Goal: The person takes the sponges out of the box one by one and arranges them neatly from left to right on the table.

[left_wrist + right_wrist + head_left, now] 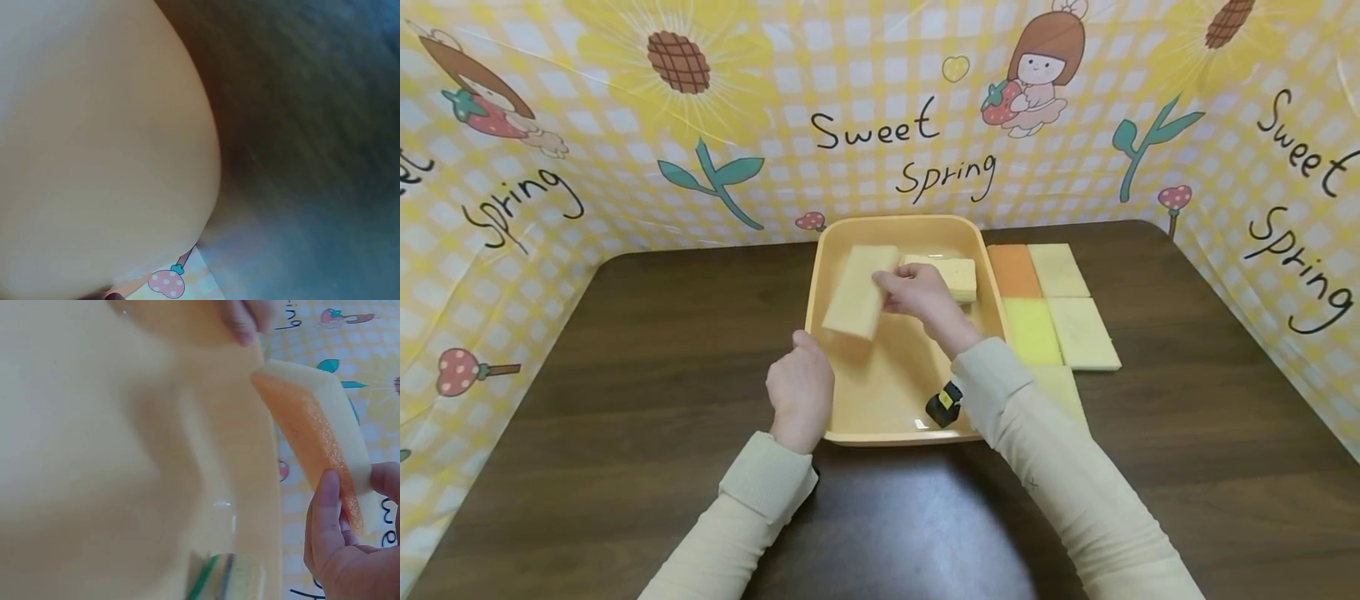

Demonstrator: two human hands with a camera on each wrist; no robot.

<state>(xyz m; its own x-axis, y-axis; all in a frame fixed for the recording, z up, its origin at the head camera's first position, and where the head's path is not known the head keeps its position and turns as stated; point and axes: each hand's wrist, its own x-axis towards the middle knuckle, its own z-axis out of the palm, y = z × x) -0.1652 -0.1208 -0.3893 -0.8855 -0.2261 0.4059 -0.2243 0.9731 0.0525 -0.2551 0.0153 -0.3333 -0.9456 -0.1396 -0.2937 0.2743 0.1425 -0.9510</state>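
The right hand (917, 293) pinches a cream-and-orange sponge (857, 292) between thumb and fingers, above the yellow tray (880, 400). The left hand (801, 387) grips the tray's left rim, and other sponges (1067, 332) lie beside the tray's right side.

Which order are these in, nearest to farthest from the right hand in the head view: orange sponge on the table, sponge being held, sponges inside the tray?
1. Held sponge, pinched by the right hand.
2. Sponges inside the tray, at its back right.
3. Orange sponge, on the table right of the tray.
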